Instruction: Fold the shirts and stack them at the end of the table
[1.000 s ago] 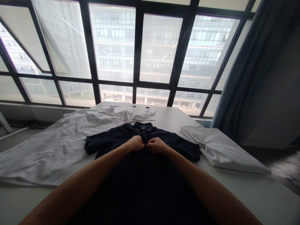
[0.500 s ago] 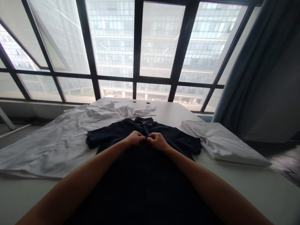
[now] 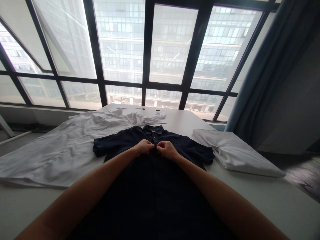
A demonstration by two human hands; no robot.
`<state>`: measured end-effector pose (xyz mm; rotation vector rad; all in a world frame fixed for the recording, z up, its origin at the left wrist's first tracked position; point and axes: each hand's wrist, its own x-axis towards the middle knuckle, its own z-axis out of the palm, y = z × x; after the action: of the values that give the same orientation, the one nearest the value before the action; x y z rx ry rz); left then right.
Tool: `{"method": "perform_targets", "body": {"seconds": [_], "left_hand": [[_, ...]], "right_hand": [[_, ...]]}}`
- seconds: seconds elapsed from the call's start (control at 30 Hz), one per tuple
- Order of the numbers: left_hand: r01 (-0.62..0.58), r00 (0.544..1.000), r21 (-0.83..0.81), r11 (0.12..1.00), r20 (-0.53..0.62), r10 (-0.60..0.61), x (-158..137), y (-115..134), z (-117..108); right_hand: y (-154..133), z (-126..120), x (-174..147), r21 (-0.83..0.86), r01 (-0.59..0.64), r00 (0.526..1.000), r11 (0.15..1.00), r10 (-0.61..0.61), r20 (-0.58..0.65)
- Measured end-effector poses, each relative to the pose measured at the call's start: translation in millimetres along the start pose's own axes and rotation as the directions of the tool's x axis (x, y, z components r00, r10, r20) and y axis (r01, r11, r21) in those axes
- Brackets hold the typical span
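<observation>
Office-type room from where I stand, or maybe a workroom, can't tell which. White surface (image 3: 181,116) with two round dark holes (image 3: 158,110) at the far end, desk-style, near a tall wall of dark-framed windows (image 3: 172,50). Long blue-grey curtain (image 3: 253,76) at the right, many-storeyed building (image 3: 120,50) outside.

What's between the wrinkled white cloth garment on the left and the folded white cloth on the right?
In the head view, a dark navy short-sleeved collared shirt lies between them on the white table.
</observation>
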<state>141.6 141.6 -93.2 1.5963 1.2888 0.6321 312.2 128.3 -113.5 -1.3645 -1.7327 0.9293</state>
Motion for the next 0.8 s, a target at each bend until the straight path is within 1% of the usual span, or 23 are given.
{"method": "perform_targets", "body": {"seconds": [0.1, 0.2, 0.33, 0.43, 0.5, 0.6, 0.7, 0.8], "left_hand": [[-0.003, 1.000, -0.006, 1.000, 0.020, 0.003, 0, 0, -2], [0.003, 1.000, -0.011, 1.000, 0.028, -0.002, 0, 0, -3], [0.001, 1.000, 0.009, 1.000, -0.014, 0.000, 1, -1, 0], [-0.042, 0.998, 0.047, 0.998, -0.051, 0.045, 2, -3, 4], [-0.043, 0.996, 0.049, 0.998, -0.077, 0.047, 3, -4, 7], [-0.020, 0.996, 0.021, 1.000, -0.088, 0.022, 4, -4, 7], [-0.019, 0.998, -0.008, 1.000, -0.062, 0.018, 4, -3, 5], [-0.051, 0.999, -0.019, 0.999, -0.004, 0.051, 2, -2, 2]], "right_hand": [[1, 1, -1, -0.058, 0.044, 0.999, 0.997, -0.045, -0.011], [0, 2, -4, -0.152, 0.115, 0.990, 0.982, -0.125, -0.058], [-4, 5, -9, -0.286, 0.174, 0.968, 0.942, -0.217, -0.126], [-6, 6, -11, -0.339, 0.187, 0.960, 0.922, -0.244, -0.136], [-6, 5, -10, -0.341, 0.189, 0.960, 0.921, -0.246, -0.131], [-6, 3, -8, -0.278, 0.171, 0.973, 0.945, -0.206, -0.101], [-6, 0, -3, -0.168, 0.067, 0.997, 0.983, -0.072, -0.023], [-5, -2, 1, -0.099, -0.030, 0.997, 0.995, 0.037, 0.061]]}}
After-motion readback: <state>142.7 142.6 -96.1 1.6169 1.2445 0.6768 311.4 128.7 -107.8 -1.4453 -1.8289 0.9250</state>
